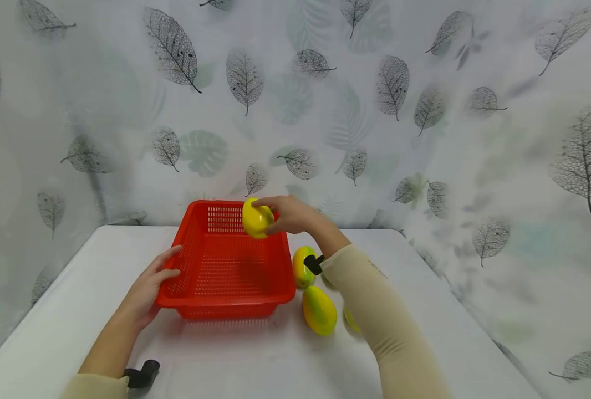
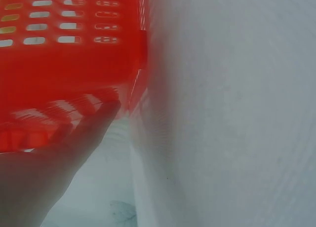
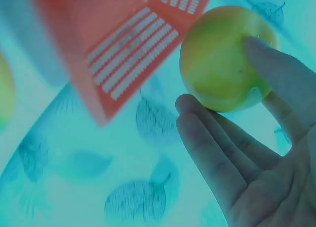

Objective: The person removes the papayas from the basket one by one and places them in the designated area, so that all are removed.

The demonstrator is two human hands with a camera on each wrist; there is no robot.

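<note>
Above the back right part of a red plastic basket point(image 1: 225, 303), my right hand point(image 1: 293, 215) holds a round yellow fruit point(image 1: 256, 219). The right wrist view shows this fruit point(image 3: 222, 59) pinched between thumb and fingers, with two fingers extended below it. My left hand point(image 1: 148, 288) grips the left rim of the basket, its thumb reaching over the edge. In the left wrist view, one finger point(image 2: 94, 128) lies along the slotted basket wall point(image 2: 64, 64). Inside the basket I see only its bare slotted floor.
Right of the basket, a yellow-green mango-like fruit point(image 1: 302, 267) and a pear-shaped yellow one point(image 1: 319, 310) lie on the white table point(image 1: 225, 360). Another yellow fruit point(image 1: 351, 320) is partly hidden by the right sleeve. A leaf-patterned wall covering point(image 1: 295, 111) stands behind.
</note>
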